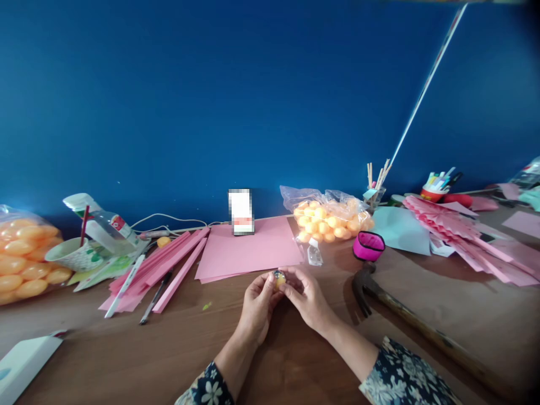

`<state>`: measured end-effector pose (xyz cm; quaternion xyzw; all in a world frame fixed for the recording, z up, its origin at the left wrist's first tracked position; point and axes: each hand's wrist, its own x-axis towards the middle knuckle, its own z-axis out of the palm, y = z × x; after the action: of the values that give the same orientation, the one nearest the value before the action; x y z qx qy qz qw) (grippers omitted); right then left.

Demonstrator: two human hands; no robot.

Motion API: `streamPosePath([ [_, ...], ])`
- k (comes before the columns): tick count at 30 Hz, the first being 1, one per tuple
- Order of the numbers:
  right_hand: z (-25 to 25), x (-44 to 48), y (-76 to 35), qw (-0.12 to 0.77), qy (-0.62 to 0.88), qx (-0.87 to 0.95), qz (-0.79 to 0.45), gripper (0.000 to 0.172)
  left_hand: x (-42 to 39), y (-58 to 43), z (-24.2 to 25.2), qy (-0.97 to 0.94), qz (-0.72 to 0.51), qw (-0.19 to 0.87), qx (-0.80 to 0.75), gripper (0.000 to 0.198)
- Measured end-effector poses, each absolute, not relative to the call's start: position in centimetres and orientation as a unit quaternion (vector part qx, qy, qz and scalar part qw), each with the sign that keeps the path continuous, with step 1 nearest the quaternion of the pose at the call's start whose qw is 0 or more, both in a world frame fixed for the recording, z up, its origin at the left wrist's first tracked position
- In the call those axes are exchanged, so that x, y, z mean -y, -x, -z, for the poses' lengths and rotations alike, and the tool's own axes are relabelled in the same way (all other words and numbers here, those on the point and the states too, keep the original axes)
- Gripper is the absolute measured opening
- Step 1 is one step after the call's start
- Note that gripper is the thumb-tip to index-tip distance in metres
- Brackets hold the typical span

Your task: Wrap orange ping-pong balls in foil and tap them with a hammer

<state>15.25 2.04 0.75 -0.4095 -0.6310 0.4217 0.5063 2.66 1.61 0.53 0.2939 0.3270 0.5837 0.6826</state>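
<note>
Between the fingertips of both hands is a small round yellow thing with a dark patterned top; its exact kind is too small to make out. My left hand pinches it from one side, thumb uppermost. My right hand closes on it from the other side. Both hands are held over the brown table, just in front of stacked pink paper sheets. Beyond the right hand lies a small clear plastic bottle. A bag of orange balls rests behind that.
At right lie a claw hammer, a magenta band and folded pink paper. A phone leans on the blue wall. Pink strips, pens, a paper cup and another bag of orange balls are at left.
</note>
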Motion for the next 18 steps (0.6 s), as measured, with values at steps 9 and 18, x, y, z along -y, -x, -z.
streamPosePath([
  [9, -0.59, -2.39, -15.33, 0.516, 0.431, 0.569, -0.473, 0.03, -1.67, -2.85, -0.69, -0.286, -0.585, 0.694, -0.308, 0.02],
  [18, -0.98, -2.65, -15.31, 0.504, 0.427, 0.583, -0.472, 0.033, -1.7, -2.82, -0.96, -0.299, -0.572, 0.698, -0.311, 0.023],
])
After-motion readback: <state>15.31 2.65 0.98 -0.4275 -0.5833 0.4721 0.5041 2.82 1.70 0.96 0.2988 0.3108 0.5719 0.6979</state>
